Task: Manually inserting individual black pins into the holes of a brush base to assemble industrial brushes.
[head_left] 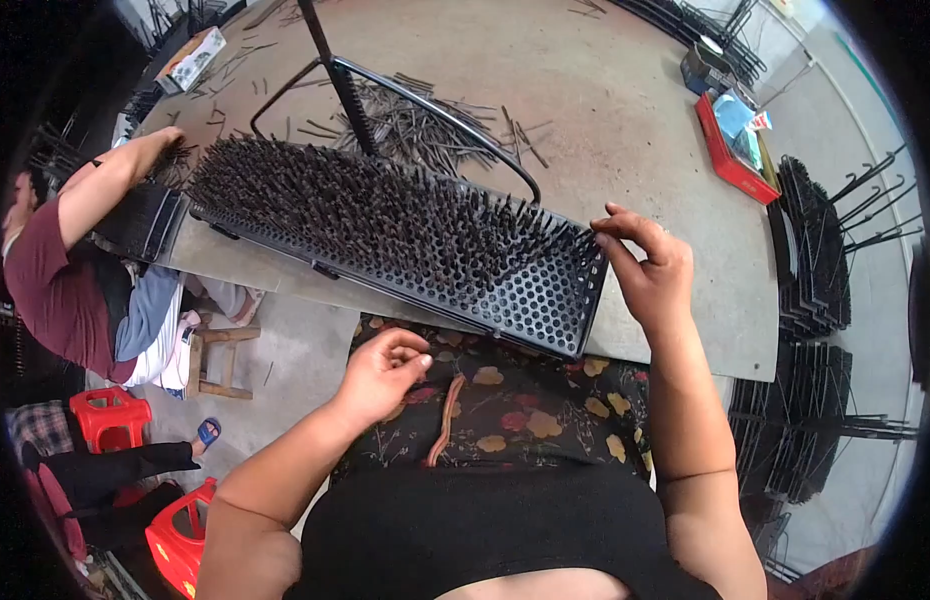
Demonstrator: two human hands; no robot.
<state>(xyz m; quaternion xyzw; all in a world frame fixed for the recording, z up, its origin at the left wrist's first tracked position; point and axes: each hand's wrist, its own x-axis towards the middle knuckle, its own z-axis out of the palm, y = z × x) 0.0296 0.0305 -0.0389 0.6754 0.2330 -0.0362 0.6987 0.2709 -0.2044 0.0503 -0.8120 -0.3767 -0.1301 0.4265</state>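
A long black tray [545, 300] with a perforated bottom lies across the near edge of the table. Dark thin sticks [385, 215] stand upright, closely packed, in most of its holes; the holes towards its right end are bare. At that right end, my right hand [650, 260] pinches a dark stick between thumb and index finger, its tip partly hidden. My left hand [385, 370] hovers over my lap in front of the tray, fingers loosely curled, thumb apart from them, with nothing visible in it. A reddish-brown strip [446, 420] lies on the dark floral cloth [515, 420] over my lap.
Behind the tray, loose sticks [415, 125] lie heaped under a black metal frame [425, 100]. A red crate [740, 160] stands at the table's right edge, near stacked black racks [815, 250]. On the left, another person [65, 270] reaches over the table; red stools [110, 415] stand below.
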